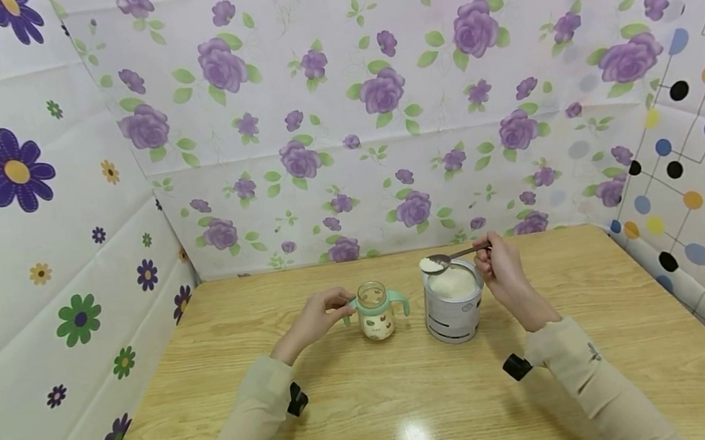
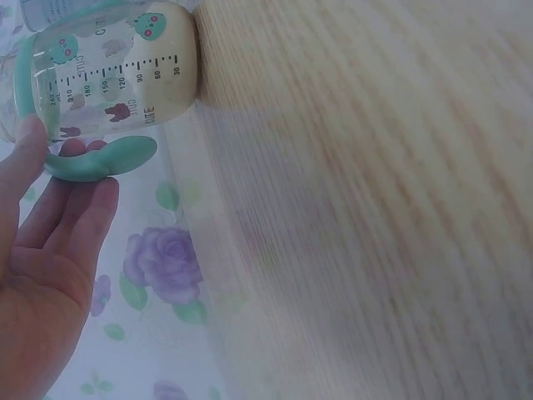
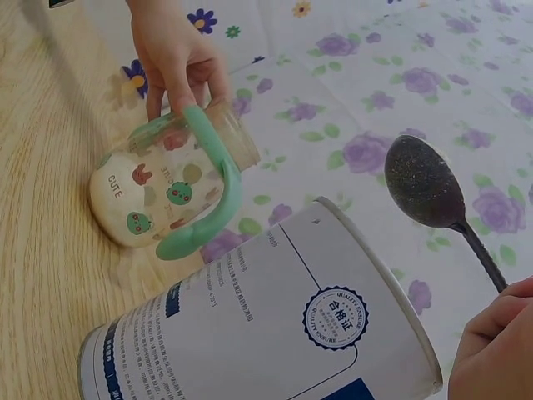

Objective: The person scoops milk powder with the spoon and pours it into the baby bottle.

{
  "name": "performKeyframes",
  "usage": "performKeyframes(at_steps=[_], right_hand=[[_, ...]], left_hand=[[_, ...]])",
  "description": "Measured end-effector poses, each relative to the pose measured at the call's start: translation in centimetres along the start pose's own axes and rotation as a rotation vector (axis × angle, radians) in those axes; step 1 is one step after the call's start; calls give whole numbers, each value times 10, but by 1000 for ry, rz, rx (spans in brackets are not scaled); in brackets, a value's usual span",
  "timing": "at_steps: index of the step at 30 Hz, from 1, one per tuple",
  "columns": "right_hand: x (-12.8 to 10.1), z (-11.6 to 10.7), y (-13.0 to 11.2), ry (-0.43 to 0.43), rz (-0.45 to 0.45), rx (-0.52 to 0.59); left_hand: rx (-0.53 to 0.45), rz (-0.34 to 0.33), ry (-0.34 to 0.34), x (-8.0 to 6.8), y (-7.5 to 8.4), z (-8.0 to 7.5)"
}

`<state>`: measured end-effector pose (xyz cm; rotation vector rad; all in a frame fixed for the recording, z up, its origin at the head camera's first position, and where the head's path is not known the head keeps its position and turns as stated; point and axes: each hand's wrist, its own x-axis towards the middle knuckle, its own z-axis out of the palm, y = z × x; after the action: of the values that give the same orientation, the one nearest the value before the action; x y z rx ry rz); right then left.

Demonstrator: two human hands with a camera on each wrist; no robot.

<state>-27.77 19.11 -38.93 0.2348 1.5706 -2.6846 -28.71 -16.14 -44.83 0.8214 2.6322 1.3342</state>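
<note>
Right hand (image 1: pixel 503 269): I pinch the spoon (image 1: pixel 445 260), heaped with white powder, level above the open tin (image 1: pixel 454 306).
Left hand (image 1: pixel 314 317): my fingers curl round the near handle of the bottle (image 1: pixel 376 310), steadying it on the desk (image 1: pixel 412 402).
Care: I keep the spoon level and centre it over the bottle's mouth, just left of the tin.
</note>
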Motion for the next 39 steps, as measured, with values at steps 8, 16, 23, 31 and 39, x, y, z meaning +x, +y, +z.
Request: performKeyframes(at_steps=[8,16,23,31,39], right_hand=[[-2,4,-1,-21,-16,18],[-2,7,3,-40,-35,-19],[0,9,6,-50,-59,-35],[0,11,9,-58,-63,-39],[2,14,11,-54,-41,-66]], left_hand=[[9,-6,15,3,-10,1],[28,-8,11,1,-10,1],[9,-3,13,1,-9,1],[0,-4,7,0,-2,0],[20,-9,16,2,-9,1]])
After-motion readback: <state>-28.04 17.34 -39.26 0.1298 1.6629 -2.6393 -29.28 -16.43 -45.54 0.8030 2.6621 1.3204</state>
